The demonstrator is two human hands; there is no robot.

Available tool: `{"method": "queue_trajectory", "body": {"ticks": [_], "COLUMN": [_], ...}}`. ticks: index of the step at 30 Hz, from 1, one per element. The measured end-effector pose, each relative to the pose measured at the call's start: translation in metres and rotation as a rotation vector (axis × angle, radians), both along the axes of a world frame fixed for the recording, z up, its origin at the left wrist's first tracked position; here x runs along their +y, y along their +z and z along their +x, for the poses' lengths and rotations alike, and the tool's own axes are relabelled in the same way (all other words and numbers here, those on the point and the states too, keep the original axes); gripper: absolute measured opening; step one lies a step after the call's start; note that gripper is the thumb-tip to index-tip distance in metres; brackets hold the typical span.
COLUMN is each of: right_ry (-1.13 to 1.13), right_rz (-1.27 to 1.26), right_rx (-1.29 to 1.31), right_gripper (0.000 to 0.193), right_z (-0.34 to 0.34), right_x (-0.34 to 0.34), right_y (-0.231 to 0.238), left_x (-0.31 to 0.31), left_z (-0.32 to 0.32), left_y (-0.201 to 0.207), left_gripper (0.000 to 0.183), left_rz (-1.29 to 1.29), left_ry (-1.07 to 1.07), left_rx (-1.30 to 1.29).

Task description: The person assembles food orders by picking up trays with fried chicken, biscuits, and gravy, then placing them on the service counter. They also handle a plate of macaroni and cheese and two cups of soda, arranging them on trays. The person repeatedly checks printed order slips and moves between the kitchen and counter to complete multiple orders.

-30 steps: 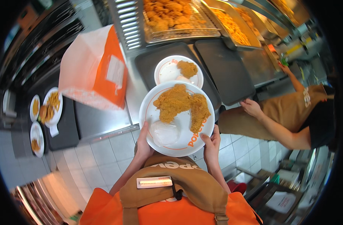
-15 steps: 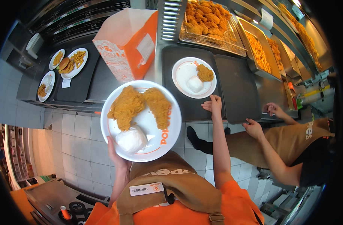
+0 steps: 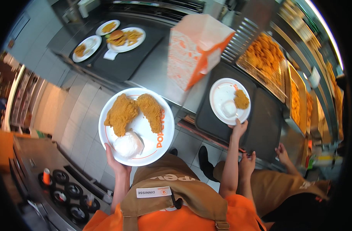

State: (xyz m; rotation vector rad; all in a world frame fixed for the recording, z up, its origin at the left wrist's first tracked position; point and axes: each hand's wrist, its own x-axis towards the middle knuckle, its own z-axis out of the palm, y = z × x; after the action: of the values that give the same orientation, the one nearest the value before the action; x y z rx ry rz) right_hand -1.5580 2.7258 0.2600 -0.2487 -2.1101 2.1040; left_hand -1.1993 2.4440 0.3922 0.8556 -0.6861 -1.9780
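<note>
My left hand [image 3: 117,163] grips the rim of a white plate [image 3: 151,148], held up in front of my apron. On it lie two pieces of fried chicken [image 3: 122,111] and a round white paper-wrapped bundle [image 3: 127,145]. My right hand [image 3: 239,128] pinches the near rim of a second white plate [image 3: 218,101], over a black tray [image 3: 206,119] on the counter. That plate carries one smaller piece of fried chicken [image 3: 241,99] and another white wrapped bundle [image 3: 229,109]. My right thumb and fingertips are partly hidden at its edge.
A large orange-and-white paper bag [image 3: 195,50] stands on the counter. At far left, a tray [image 3: 122,69] holds plates with a burger and fries. Fried chicken [image 3: 264,54] fills a rack at right. A co-worker's hands [image 3: 247,163] are close to my right arm.
My view has turned, so the counter appears tilted and shifted right. My right hand, earlier just below the second plate's rim, now has hold of it. My left hand still holds its plate.
</note>
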Motion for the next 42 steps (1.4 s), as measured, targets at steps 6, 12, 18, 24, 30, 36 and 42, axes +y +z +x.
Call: {"method": "queue_trajectory", "body": {"ticks": [6, 12, 18, 24, 30, 36, 42], "right_ry": [0.085, 0.165, 0.373, 0.587, 0.761, 1.091, 1.23], "right_rz": [0.123, 0.236, 0.237, 0.176, 0.219, 0.208, 0.128], "right_rx": [0.009, -0.09, -0.087, -0.145, -0.143, -0.167, -0.039], "right_gripper": [0.035, 0.027, 0.03, 0.036, 0.034, 0.033, 0.023], "right_z": [0.037, 0.115, 0.197, 0.254, 0.317, 0.385, 0.471], "right_x": [0.002, -0.037, -0.127, -0.275, -0.466, -0.69, -0.938], "right_y": [0.055, 0.121, 0.163, 0.164, 0.157, 0.159, 0.162], "left_x": [-0.014, -0.049, -0.121, -0.228, -0.339, -0.476, -0.625], "left_z": [0.024, 0.063, 0.138, 0.235, 0.328, 0.417, 0.494], "left_y": [-0.01, -0.007, -0.009, 0.004, 0.009, -0.013, -0.012], "left_gripper": [0.057, 0.057, 0.057, 0.057, 0.056, 0.056, 0.056], "left_rz": [-0.037, 0.03, 0.04, 0.009, 0.035, -0.02, -0.152], "left_ry": [0.154, 0.268, 0.333, 0.392, 0.519, 0.75, 0.927], "left_rx": [0.028, 0.062, 0.098, 0.034, 0.029, 0.03, 0.102]}}
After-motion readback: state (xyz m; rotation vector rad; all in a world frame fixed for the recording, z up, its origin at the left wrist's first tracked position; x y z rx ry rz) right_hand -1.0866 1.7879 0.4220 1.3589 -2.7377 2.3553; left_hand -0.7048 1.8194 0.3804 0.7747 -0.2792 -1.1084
